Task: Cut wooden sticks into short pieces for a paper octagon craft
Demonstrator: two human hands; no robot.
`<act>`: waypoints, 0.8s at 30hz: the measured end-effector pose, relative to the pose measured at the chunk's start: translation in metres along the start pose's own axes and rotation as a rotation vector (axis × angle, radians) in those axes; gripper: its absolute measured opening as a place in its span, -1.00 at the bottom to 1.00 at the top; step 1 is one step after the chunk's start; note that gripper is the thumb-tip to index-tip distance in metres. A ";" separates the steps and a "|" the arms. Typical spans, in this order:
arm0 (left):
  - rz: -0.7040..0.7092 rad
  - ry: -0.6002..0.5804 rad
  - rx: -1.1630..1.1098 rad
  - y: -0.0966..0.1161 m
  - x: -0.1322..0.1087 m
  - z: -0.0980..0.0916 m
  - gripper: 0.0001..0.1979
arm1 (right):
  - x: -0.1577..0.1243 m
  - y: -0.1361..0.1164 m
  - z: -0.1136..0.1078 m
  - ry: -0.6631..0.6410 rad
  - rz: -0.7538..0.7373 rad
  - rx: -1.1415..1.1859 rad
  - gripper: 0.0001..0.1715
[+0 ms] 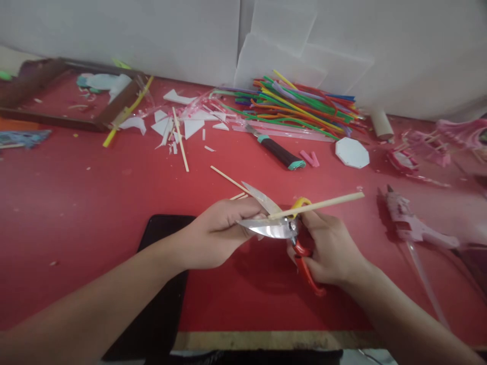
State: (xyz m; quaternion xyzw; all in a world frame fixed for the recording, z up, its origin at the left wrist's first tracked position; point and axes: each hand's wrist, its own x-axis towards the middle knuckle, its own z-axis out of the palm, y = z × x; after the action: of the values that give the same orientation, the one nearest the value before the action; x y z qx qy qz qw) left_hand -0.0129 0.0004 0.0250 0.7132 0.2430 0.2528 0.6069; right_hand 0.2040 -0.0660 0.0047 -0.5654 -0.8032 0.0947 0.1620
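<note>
My right hand (331,248) grips a pair of scissors (276,230) by the red and yellow handles, and the blades are spread apart, pointing left. Between those blades lies a thin pale wooden stick (323,205), its long free end reaching out to the right above my right hand. My left hand (222,230) is closed on the stick's other end, partly hidden behind the blades. Past my left fingers, another thin stick (228,178) and some short pieces show on the red table (114,187).
Behind are a cutter (281,152), pipe cleaners (300,106), white scraps (194,126) and a white octagon (352,153). A pink glue gun (409,220) lies right. A black phone-like slab (152,299) sits under my left arm. A brown frame (72,121) stands far left.
</note>
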 end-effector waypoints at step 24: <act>0.145 0.358 0.547 -0.002 -0.005 0.014 -0.77 | 0.007 -0.008 0.001 0.005 0.094 0.100 -0.76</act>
State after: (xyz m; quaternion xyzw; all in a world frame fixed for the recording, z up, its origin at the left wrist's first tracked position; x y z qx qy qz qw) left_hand -0.0077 -0.0125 0.0213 0.8094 0.3534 0.3420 0.3210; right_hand 0.1944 -0.0625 0.0075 -0.5940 -0.7695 0.1409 0.1874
